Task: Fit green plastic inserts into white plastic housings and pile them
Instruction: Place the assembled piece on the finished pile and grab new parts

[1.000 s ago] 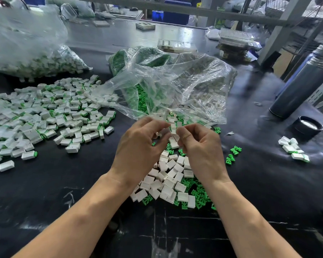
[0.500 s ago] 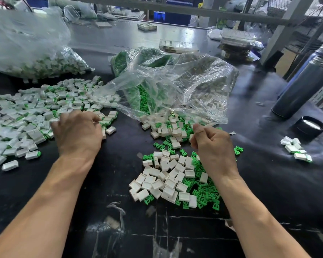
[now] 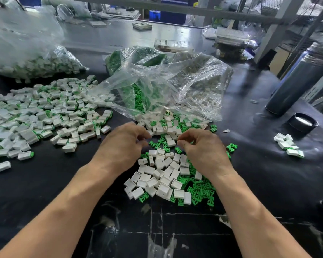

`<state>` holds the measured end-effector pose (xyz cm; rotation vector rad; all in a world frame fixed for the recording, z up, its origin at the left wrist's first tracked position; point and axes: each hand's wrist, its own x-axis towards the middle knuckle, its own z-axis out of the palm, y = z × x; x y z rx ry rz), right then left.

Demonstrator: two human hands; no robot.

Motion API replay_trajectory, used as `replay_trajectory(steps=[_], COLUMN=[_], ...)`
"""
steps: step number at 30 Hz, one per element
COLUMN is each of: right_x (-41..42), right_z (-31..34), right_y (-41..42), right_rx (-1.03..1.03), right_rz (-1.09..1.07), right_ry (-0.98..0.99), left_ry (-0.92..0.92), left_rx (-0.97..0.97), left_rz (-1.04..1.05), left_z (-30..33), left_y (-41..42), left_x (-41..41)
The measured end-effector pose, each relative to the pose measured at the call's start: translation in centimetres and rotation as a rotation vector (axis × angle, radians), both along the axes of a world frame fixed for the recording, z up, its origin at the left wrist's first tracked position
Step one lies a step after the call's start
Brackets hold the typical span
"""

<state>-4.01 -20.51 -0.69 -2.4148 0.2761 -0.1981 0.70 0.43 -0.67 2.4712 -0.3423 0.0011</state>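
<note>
Loose white housings (image 3: 162, 175) and green inserts (image 3: 199, 192) lie mixed in a heap at the table's centre. My left hand (image 3: 123, 146) hovers at the heap's upper left with its fingers loosely curled, and nothing shows in it. My right hand (image 3: 203, 149) is over the heap's upper right. Its fingertips are curled in toward the thumb, and anything pinched there is hidden. A wide pile of fitted housings (image 3: 50, 116) with green ends spreads to the left.
An open clear bag (image 3: 175, 84) spills housings and inserts behind the heap. A second filled bag (image 3: 32, 60) sits at the far left. At the right are a grey flask (image 3: 296, 82), its black lid (image 3: 303, 124) and a few fitted pieces (image 3: 288, 145).
My left hand has swung back from the fitted pile on the left to the centre heap. My right hand has stayed over the heap, shifting slightly toward the left hand.
</note>
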Motion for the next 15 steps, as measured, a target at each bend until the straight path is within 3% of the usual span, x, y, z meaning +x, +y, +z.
replay_trajectory(steps=[7, 15], right_x=[-0.1, -0.1], right_z=[0.1, -0.4], right_y=[0.3, 0.8], right_rx=[-0.054, -0.036], right_rz=[-0.007, -0.001], right_ry=[0.035, -0.113], left_ry=[0.021, -0.057], left_rx=[0.186, 0.107], left_rz=[-0.058, -0.059], left_z=[0.5, 0.4], left_y=[-1.8, -1.6], left_x=[0.6, 0.2])
